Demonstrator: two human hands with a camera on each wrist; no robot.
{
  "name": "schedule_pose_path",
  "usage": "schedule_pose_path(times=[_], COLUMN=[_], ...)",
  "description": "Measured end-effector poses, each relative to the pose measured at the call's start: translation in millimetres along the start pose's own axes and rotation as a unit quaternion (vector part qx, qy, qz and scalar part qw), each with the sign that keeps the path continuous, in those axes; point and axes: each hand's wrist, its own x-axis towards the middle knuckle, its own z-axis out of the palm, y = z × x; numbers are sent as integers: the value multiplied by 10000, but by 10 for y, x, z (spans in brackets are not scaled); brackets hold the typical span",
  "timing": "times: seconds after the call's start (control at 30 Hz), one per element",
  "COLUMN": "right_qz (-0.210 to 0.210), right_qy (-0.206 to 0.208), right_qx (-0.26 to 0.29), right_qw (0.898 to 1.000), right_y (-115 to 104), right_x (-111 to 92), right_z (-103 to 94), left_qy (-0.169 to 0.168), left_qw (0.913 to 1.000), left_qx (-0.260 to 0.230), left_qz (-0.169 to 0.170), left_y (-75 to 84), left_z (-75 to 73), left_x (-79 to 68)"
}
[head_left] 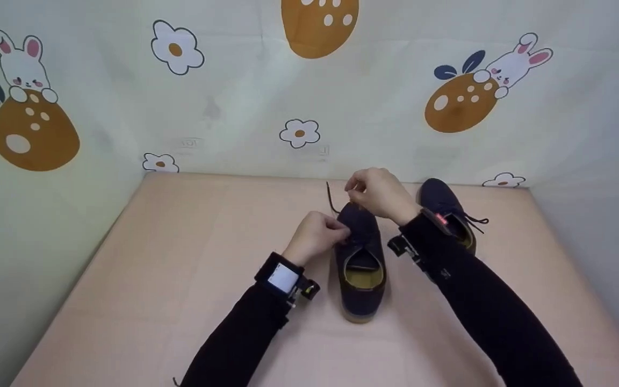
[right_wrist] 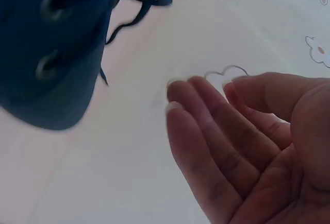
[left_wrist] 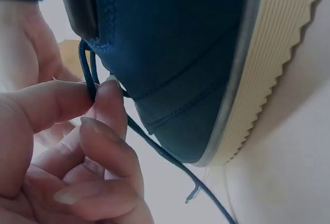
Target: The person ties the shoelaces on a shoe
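A dark blue lace-up shoe [head_left: 360,236] stands on the table, toe away from me. At its left side my left hand [head_left: 317,236] pinches a dark shoelace [left_wrist: 86,72] between thumb and index finger, close to the lacing. One end of the lace [head_left: 331,199] sticks out past the toe on the left. My right hand [head_left: 379,193] is over the toe with relaxed fingers. In the right wrist view a gap shows between its thumb and fingers [right_wrist: 227,126], with nothing in it.
A second dark blue shoe [head_left: 438,199] stands to the right, partly hidden by my right wrist, its lace ends [head_left: 479,220] hanging out. The pale pink tabletop [head_left: 180,258] ends at a cloth backdrop [head_left: 234,107] printed with rabbits and flowers.
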Motion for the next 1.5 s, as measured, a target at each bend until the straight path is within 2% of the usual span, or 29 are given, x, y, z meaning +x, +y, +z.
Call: schedule_pose_path(times=[0.1,0.23,0.37,0.5,0.63,0.8,0.93,1.07,1.27,1.4,1.5], right_qz=[-174,-330,-127,138,272,434,688,912,1019,950,998], right_qy=[-19,-430,-694,-586,-439,-401,-577,-752,-888,-882,-907], right_qx=[-411,-954,-1311,-1422,-1235,-743,-249,127,260,135,193], right_qw=[9990,9940,9889,9880,9910,9955,9956,9929,9905,9915,9907], right_y=[-16,-69,-98,-87,-47,42,78,72,32,28,45], right_x=[-202,-401,-480,-494,-484,-457,-440,-424,-416,-433,-446], right_z=[-25,72,196,237,209,164,136,112,92,88,80], left_qy=[269,517,239,57,106,53,16,-26,-232,-618,-1308], left_qw=[9993,9968,9959,9939,9930,9915,9868,9855,9773,9754,9706], left_qx=[246,604,875,1101,1165,1292,1609,1689,2098,2105,2002], left_qz=[-47,-67,-73,85,176,144,170,176,168,201,282], left_y=[0,-49,-121,-161,-164,-206,-239,-220,-217,-207,-150], left_z=[-44,-78,-45,2,15,16,15,5,-6,-64,-144], left_x=[11,31,27,22,26,25,15,2,59,87,29])
